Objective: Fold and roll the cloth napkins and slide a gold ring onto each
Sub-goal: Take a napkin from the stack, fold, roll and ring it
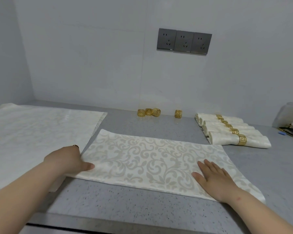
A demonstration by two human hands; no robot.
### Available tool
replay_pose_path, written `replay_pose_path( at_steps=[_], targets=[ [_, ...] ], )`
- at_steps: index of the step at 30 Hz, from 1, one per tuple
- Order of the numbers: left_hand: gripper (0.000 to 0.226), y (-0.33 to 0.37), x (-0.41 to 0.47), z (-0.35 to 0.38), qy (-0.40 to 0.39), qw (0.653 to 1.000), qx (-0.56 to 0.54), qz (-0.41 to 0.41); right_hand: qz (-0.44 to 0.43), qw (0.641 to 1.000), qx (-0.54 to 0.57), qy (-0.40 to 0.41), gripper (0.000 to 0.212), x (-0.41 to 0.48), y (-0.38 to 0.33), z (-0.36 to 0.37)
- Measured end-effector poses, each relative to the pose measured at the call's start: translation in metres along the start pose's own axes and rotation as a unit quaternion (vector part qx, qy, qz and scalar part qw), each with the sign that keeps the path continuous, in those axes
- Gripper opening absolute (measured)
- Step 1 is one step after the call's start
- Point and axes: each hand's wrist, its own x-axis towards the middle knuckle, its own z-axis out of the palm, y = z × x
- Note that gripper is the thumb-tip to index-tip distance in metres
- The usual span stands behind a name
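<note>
A cream napkin [147, 159] with a scroll pattern lies folded into a long band on the grey counter. My left hand [66, 160] holds its left end, thumb on top and fingers tucked under the edge. My right hand [215, 179] presses flat on the right part with straight fingers. Three loose gold rings [148, 112] stand in a group by the back wall, and a single gold ring [178, 114] stands to their right. Several rolled napkins [230, 132] with gold rings lie in a row at the right.
A stack of flat cream napkins [32, 132] covers the left of the grey counter [125, 200]. Three wall sockets [183, 41] sit on the back wall. A clear bag and dark items [289, 120] lie at the far right edge.
</note>
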Motion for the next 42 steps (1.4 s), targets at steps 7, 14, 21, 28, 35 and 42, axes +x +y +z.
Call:
replay_pose_path(
  at_steps=[7, 14, 21, 28, 35, 42],
  targets=[
    [0.034, -0.003, -0.002, -0.004, -0.043, 0.992, -0.114, 0.019, 0.008, 1.0, -0.007, 0.0, 0.061, -0.011, 0.006, 0.004],
    [0.048, -0.007, -0.012, -0.014, 0.023, 0.95, -0.308, 0.043, 0.006, 0.999, -0.032, 0.006, 0.065, -0.023, -0.002, 0.0],
    [0.026, -0.044, -0.011, -0.041, 0.092, 0.907, -0.412, -0.006, -0.261, 0.963, -0.042, 0.047, 0.064, -0.017, -0.059, 0.009],
    [0.031, -0.068, -0.011, -0.062, 0.059, 0.845, -0.532, 0.011, -0.277, 0.961, 0.001, -0.008, 0.05, -0.004, -0.108, 0.005],
    [0.026, 0.03, -0.046, -0.091, 0.12, 0.883, -0.416, 0.18, -0.138, 0.902, 0.401, -0.08, 0.032, -0.004, -0.123, -0.032],
    [0.031, 0.115, -0.095, -0.032, 0.152, 0.923, -0.121, 0.333, -0.056, 0.643, 0.761, -0.066, 0.051, 0.01, -0.119, -0.047]
  ],
)
